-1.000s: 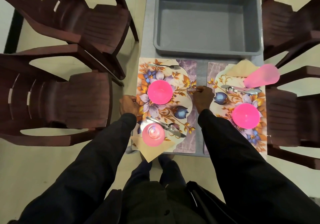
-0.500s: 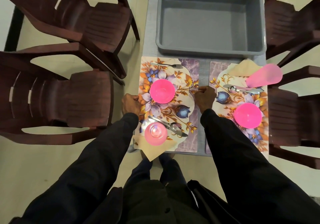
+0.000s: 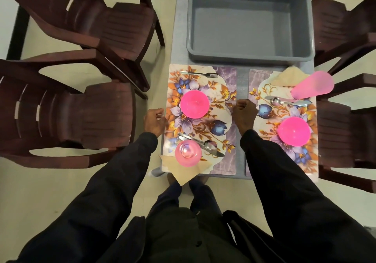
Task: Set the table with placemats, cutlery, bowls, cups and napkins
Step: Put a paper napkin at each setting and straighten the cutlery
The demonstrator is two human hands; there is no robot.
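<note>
A floral placemat (image 3: 225, 75) lies at the near left of the grey table. On it are a fork (image 3: 196, 74), a pink bowl (image 3: 194, 104), a knife and spoon (image 3: 203, 145), and a pink cup (image 3: 188, 152) standing on a beige napkin (image 3: 183, 171). My left hand (image 3: 154, 120) is at the mat's left edge with its fingers curled on it. My right hand (image 3: 245, 114) pinches the mat's right edge. A second placemat (image 3: 256, 77) to the right carries a napkin (image 3: 289, 77), a pink cup (image 3: 313, 87), a spoon and knife (image 3: 284, 100) and a pink bowl (image 3: 294, 131).
An empty grey plastic tub (image 3: 248, 57) sits on the table just beyond both mats. Dark brown plastic chairs stand on the left (image 3: 71, 120) and on the right (image 3: 345, 130) of the narrow table. The napkin's corner hangs over the near table edge.
Both hands stay at the left placemat's edges. The whole scene has drifted slightly right and down in view; nothing on the mats has visibly shifted.
</note>
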